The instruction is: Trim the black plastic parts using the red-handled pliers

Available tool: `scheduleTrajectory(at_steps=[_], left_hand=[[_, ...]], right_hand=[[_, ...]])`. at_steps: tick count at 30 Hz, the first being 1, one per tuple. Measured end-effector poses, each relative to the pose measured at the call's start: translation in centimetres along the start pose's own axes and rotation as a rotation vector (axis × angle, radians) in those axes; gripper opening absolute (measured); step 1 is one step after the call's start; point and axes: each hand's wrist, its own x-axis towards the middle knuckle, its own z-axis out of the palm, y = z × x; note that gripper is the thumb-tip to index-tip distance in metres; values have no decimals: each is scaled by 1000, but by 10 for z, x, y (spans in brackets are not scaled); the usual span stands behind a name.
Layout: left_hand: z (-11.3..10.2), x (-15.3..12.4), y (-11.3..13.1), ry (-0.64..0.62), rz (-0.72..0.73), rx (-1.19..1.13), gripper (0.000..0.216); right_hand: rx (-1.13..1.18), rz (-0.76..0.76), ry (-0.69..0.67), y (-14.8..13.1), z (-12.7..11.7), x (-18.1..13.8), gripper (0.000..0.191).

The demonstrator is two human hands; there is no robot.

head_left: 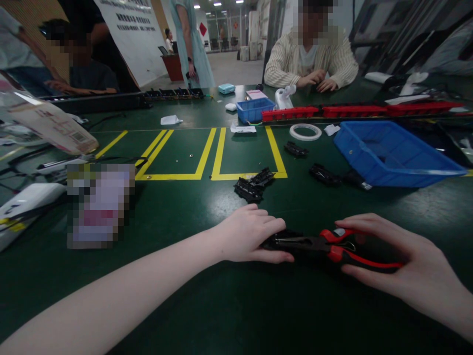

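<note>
My left hand (251, 234) is closed around a black plastic part (275, 240) low over the green table, and its fingers cover much of it. In my right hand (402, 251) are needle-nose pliers (334, 246) with red and black handles. Their long dark jaws point left and meet the black part at my left fingertips; whether they grip it I cannot tell. Just beyond my left hand lie similar black plastic parts (253, 186), several in all, with another black part (324, 174) farther right.
A blue bin (391, 158) stands at the right, with a tape roll (305, 131) to its left. Behind are a small blue tray (254, 109) and a red strip (351, 111). A blurred-out phone-like object (103, 207) lies left. Across the table sits a person (310, 59).
</note>
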Motion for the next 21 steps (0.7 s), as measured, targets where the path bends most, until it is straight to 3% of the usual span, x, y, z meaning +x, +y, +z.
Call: scheduleTrajectory(at_steps=[13, 21], left_hand=[[-2, -1, -2, -16, 26, -50, 40], [-3, 1, 1, -21, 29, -49, 43]], right_hand=[[-165, -40, 81, -4, -3, -12, 44], [-129, -115, 90, -2, -2, -10, 48]])
